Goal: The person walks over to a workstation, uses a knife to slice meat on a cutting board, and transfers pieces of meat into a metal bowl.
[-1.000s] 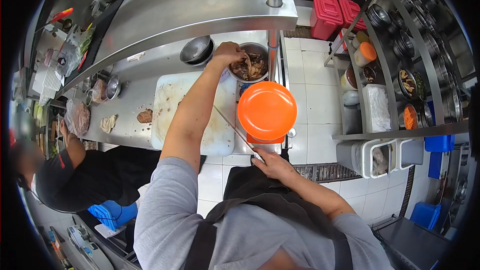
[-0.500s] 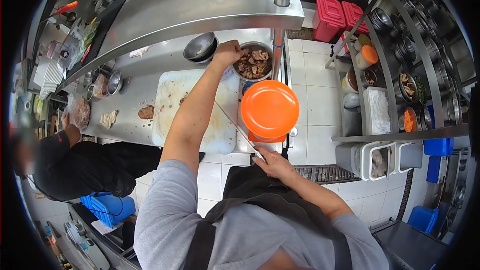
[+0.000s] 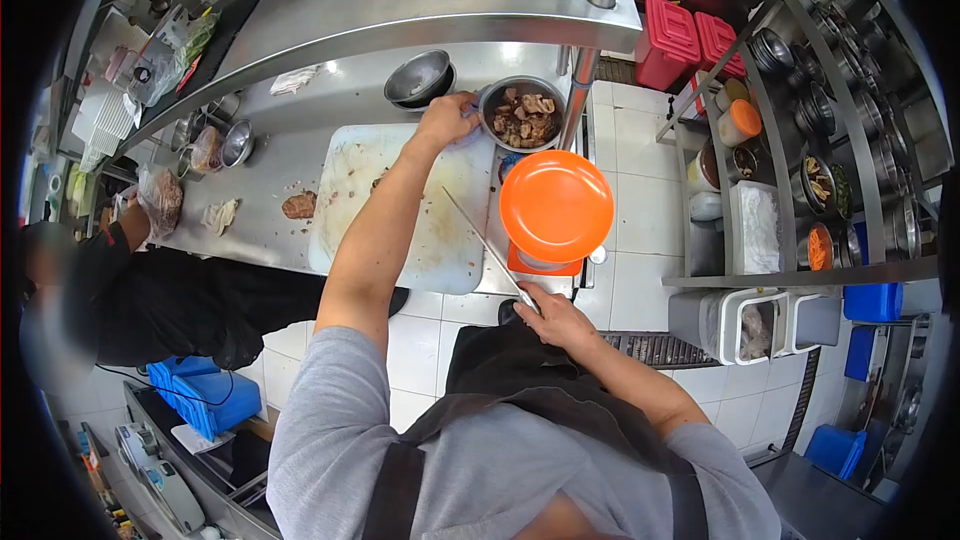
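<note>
My right hand (image 3: 558, 320) grips the handle of a long knife (image 3: 482, 242), near the front edge of the counter. Its blade points away from me, over the right side of a white cutting board (image 3: 400, 210). My left hand (image 3: 447, 121) reaches past the board, fingers curled at the left rim of a metal bowl (image 3: 485, 128). Something small and bluish shows at the fingertips, too small to name. Chunks of cooked-looking meat (image 3: 527, 120) lie in the bowl. An orange plate (image 3: 556, 206) rests on an orange-based stand, right of the knife.
Stacked metal bowls (image 3: 418, 78) stand behind the board. A brown meat piece (image 3: 299, 205) and a crumpled cloth (image 3: 220, 216) lie left of it. A co-worker in black (image 3: 190, 300) holds a plastic bag (image 3: 160, 200). An overhead steel shelf (image 3: 420, 30) crosses above the counter.
My left hand has drawn back leftward from over the meat bowl to its rim. My right hand still holds the knife. The whole view has shifted slightly.
</note>
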`<state>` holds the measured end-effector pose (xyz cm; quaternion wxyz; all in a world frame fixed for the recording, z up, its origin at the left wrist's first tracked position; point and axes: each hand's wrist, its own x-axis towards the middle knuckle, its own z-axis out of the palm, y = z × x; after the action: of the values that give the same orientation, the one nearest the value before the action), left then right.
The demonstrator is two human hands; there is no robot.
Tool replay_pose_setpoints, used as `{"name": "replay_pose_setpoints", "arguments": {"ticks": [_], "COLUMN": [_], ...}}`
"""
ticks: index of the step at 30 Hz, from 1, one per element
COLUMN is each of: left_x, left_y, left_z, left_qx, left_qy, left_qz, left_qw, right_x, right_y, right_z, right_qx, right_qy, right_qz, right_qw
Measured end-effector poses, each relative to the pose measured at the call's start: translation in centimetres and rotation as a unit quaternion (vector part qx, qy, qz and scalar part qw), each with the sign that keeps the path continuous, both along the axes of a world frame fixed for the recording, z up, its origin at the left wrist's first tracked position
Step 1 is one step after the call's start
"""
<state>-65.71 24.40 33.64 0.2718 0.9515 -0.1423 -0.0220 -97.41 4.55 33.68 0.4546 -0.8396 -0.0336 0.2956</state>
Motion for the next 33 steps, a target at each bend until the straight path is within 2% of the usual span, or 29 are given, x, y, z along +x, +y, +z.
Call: {"name": "replay_pose_setpoints", "arguments": {"ticks": [1, 3, 4, 6, 10, 14, 18, 21, 23, 24, 26, 27, 30, 33], "left_x": [0.6, 1.6, 1.9, 2.3, 3.0, 4.6, 4.0, 4.6, 4.4, 4.6, 4.9, 4.6, 3.3, 2.2], "left_y": [-0.3, -1.5, -2.2, -4.1, -7.7, -8.5, -8.7, -7.8, -7.0, -6.2, -4.4, -3.8, -2.6, -2.3], "left_z": [-0.4, -1.3, -1.7, -2.0, -2.8, -6.1, -6.9, -6.9, -4.2, -4.2, -4.2, -3.9, -3.3, -2.6], "left_qx": [-0.002, 0.089, 0.086, 0.200, 0.275, 0.312, 0.311, 0.256, 0.207, 0.208, 0.060, 0.060, -0.100, -0.145], "left_qy": [-0.001, -0.031, -0.032, -0.084, -0.061, -0.041, -0.060, -0.077, -0.001, 0.000, 0.029, 0.028, 0.107, 0.143], "left_qz": [0.000, -0.025, -0.027, -0.070, -0.058, -0.059, -0.041, -0.014, -0.033, -0.028, -0.032, -0.026, 0.004, 0.046], "left_qw": [1.000, 0.995, 0.995, 0.974, 0.958, 0.947, 0.948, 0.963, 0.978, 0.978, 0.997, 0.997, 0.989, 0.978], "right_x": [0.0, 0.0, 0.1, 0.1, 0.2, 0.2, 0.6, 0.7, 0.6, 0.6, 0.6, 0.6, 0.4, 0.5], "right_y": [0.0, 0.2, 0.2, 0.2, -0.2, -0.7, -1.3, -1.5, -1.6, -1.6, -1.4, -1.3, -1.1, -0.7], "right_z": [0.1, 0.5, 0.5, 0.4, 0.2, -0.5, -0.4, -0.6, -1.2, -1.2, -1.0, -0.9, -0.8, 0.0], "right_qx": [-0.002, -0.009, -0.012, -0.007, -0.012, 0.010, 0.029, 0.031, 0.031, 0.028, 0.027, 0.023, 0.021, 0.014], "right_qy": [-0.001, 0.005, 0.004, 0.011, 0.002, -0.036, -0.024, -0.045, -0.049, -0.052, -0.054, -0.048, -0.041, -0.017], "right_qz": [0.000, -0.003, -0.005, -0.003, 0.009, 0.007, 0.014, 0.017, 0.023, 0.024, 0.030, 0.026, 0.022, 0.017], "right_qw": [1.000, 1.000, 1.000, 1.000, 1.000, 0.999, 0.999, 0.998, 0.998, 0.998, 0.998, 0.998, 0.999, 1.000]}}
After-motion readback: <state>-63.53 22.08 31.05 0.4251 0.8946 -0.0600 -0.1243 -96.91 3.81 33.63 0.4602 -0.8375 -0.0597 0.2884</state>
